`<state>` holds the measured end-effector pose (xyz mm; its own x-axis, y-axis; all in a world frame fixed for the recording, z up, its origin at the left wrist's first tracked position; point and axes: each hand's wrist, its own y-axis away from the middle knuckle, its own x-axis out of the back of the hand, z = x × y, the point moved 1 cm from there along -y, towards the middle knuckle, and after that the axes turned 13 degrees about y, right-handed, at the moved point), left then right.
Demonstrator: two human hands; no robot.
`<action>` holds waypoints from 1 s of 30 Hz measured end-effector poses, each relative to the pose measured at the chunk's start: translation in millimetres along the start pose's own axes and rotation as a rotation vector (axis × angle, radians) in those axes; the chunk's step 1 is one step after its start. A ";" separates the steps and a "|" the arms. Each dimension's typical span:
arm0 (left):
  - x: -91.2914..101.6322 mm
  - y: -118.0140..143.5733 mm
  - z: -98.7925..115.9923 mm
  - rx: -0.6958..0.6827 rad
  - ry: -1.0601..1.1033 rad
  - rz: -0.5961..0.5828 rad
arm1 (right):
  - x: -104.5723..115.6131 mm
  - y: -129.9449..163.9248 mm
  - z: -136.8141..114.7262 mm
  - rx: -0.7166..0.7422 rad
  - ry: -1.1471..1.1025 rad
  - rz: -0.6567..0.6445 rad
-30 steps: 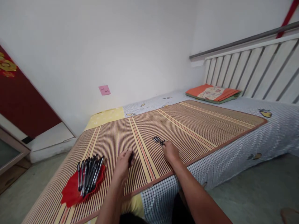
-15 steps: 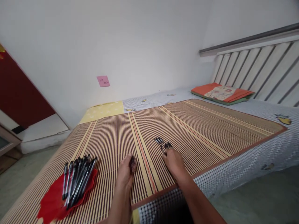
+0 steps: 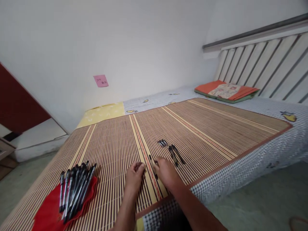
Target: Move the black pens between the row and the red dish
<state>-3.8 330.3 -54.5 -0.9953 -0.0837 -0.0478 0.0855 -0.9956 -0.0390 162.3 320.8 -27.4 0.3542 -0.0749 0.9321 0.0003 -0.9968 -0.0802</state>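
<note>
My right hand (image 3: 166, 171) is closed on a black pen (image 3: 151, 160), which it holds near the mat's red-dashed band. Just left of it, my left hand (image 3: 133, 176) is closed, fingers curled inward; what they hold, if anything, is hidden. Beyond my right hand, several black pens (image 3: 178, 154) lie on the striped bamboo mat (image 3: 113, 150), and a small group of black caps or pen ends (image 3: 162, 143) rests close to them. At the front left, a bunch of clear-barrelled, black-capped pens (image 3: 77, 189) lies on a red cloth-like piece (image 3: 48, 205).
The mat covers a bed with a checked sheet (image 3: 240, 183). A folded orange cloth (image 3: 227, 90) lies at the far right, beside the white radiator (image 3: 264, 67). A pink note (image 3: 101, 81) sticks to the white wall (image 3: 144, 48).
My right hand has moved left from the loose pens toward my left hand, with a pen in it. The loose pens behind it now show.
</note>
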 end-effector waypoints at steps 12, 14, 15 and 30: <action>-21.9 4.4 7.6 -0.027 -0.617 0.056 | 14.3 -11.4 68.9 -0.173 0.193 0.144; -20.8 4.2 7.5 -0.030 -0.600 0.053 | 12.5 -11.2 68.8 -0.172 0.227 0.143; -19.7 4.2 7.6 -0.031 -0.587 0.050 | 11.7 -11.5 68.5 -0.169 0.243 0.144; -10.4 -1.1 4.2 -0.060 -0.491 0.070 | 15.2 -9.8 63.4 -0.161 0.355 0.072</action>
<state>6.3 332.1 -49.8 -0.8893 -0.1753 0.4224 0.1413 -0.9837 -0.1109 227.0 331.2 -34.9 0.0030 -0.1219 0.9925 -0.1699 -0.9782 -0.1197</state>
